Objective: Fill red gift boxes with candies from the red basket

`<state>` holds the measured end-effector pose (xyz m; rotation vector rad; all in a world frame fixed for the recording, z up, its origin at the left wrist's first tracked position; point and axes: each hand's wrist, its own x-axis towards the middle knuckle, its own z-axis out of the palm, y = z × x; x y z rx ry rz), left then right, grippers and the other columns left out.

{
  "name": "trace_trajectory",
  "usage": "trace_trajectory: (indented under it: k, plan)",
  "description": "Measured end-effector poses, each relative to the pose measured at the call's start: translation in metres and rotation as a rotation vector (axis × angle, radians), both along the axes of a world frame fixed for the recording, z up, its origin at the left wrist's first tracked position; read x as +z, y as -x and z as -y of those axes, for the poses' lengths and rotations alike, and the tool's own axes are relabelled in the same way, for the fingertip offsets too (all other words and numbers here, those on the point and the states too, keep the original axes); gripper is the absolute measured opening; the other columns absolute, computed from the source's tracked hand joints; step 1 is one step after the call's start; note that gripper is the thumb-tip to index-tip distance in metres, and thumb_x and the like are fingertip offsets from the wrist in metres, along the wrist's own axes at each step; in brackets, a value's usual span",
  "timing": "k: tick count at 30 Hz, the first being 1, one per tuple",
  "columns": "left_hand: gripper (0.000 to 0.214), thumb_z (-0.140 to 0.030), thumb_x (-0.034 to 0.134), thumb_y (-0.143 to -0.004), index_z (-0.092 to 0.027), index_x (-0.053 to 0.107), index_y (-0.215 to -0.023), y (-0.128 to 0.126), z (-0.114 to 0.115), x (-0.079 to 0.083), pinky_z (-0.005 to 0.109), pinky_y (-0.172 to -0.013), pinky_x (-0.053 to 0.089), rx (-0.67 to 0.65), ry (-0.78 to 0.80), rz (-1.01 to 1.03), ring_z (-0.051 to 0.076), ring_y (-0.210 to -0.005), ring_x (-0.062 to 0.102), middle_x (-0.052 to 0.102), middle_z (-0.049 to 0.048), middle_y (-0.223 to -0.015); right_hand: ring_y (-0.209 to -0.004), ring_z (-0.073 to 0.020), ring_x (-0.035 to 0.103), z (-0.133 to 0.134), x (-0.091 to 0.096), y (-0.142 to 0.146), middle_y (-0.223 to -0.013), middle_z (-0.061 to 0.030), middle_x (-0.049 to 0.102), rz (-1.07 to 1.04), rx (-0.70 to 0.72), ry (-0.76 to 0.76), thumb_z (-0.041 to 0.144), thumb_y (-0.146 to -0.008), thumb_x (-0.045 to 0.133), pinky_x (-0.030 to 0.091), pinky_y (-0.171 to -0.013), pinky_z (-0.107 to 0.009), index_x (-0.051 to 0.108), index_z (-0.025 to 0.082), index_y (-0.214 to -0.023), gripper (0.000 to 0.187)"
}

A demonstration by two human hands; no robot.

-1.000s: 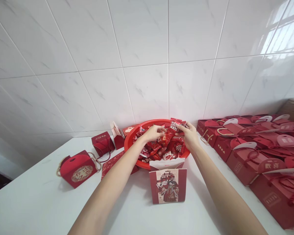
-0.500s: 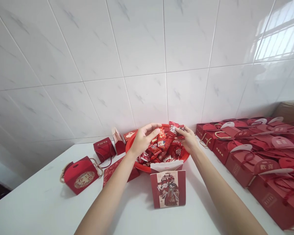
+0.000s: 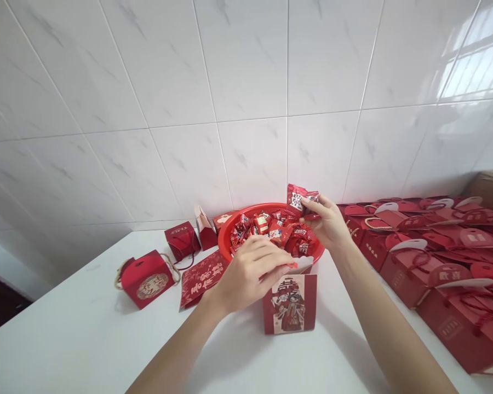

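My right hand (image 3: 326, 218) is closed on several red-wrapped candies (image 3: 298, 198), raised above the right rim of a red plastic basket (image 3: 238, 212). More wrapped candies (image 3: 277, 231) fill that basket. Just in front of it stands a red gift box (image 3: 290, 306) with a printed couple on its front and its top open. Over the box's opening my left hand (image 3: 257, 268) is closed, fingers pinched on a small red-wrapped candy (image 3: 292, 265) that mostly hides behind them. The inside of the box is out of sight.
On the right, rows of closed red gift boxes (image 3: 431, 284) line the table. Left of the basket are a rope-handled box (image 3: 150, 282), a smaller dark red box (image 3: 183, 241), an upright box (image 3: 206, 227) and a flat red packet (image 3: 199, 279). A tiled wall (image 3: 254, 158) rises behind.
My left hand has come from the candies in the basket to the open box, holding a candy. My right hand has lifted its candies slightly higher. The view has shifted a little.
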<state>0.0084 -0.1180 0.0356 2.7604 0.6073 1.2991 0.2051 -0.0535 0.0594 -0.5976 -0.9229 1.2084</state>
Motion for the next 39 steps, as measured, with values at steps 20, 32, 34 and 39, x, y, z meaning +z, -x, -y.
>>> trace_trajectory:
  k: [20, 32, 34, 39]
  plan:
    - [0.049, -0.059, 0.072, -0.077, -0.035, 0.071, -0.12, 0.014, 0.01, 0.01, 0.037, -0.091, 0.051, 0.323, 0.762, -0.199, 0.028, -0.114, 0.062, 0.066, 0.003, -0.126, -0.07, -0.014, 0.061, 0.056, 0.033, -0.013, -0.085, -0.0027, 0.068, 0.678, 0.137, -0.34, 0.034, -0.076, 0.079, 0.052, -0.058, -0.024, 0.067, 0.019, -0.092, 0.025]
    - [0.048, -0.056, 0.078, -0.068, -0.024, 0.072, -0.103, 0.014, 0.009, 0.013, 0.029, -0.068, 0.048, 0.244, 0.838, -0.162, 0.024, -0.085, 0.064, 0.069, 0.0033, -0.098, -0.063, -0.0114, 0.054, 0.06, 0.03, -0.011, -0.079, 0.0017, 0.068, 1.346, 0.303, -0.562, 0.013, -0.085, 0.057, 0.04, -0.058, -0.023, 0.069, 0.022, -0.093, 0.017]
    - [0.058, -0.058, 0.078, -0.067, -0.025, 0.069, -0.113, 0.014, 0.009, 0.013, 0.029, -0.064, 0.047, 0.289, 0.834, -0.176, 0.023, -0.082, 0.064, 0.068, 0.0037, -0.097, -0.063, -0.0116, 0.054, 0.062, 0.031, -0.011, -0.079, 0.0015, 0.068, 1.315, 0.258, -0.559, 0.015, -0.087, 0.057, 0.039, -0.057, -0.023, 0.069, 0.022, -0.095, 0.016]
    - [0.062, -0.06, 0.079, -0.065, -0.024, 0.068, -0.114, 0.015, 0.009, 0.013, 0.029, -0.061, 0.046, 0.353, 0.837, -0.207, 0.024, -0.08, 0.063, 0.069, 0.0037, -0.094, -0.061, -0.0118, 0.054, 0.064, 0.032, -0.013, -0.076, 0.0018, 0.067, 1.339, 0.293, -0.545, 0.014, -0.085, 0.058, 0.038, -0.054, -0.023, 0.069, 0.023, -0.094, 0.016]
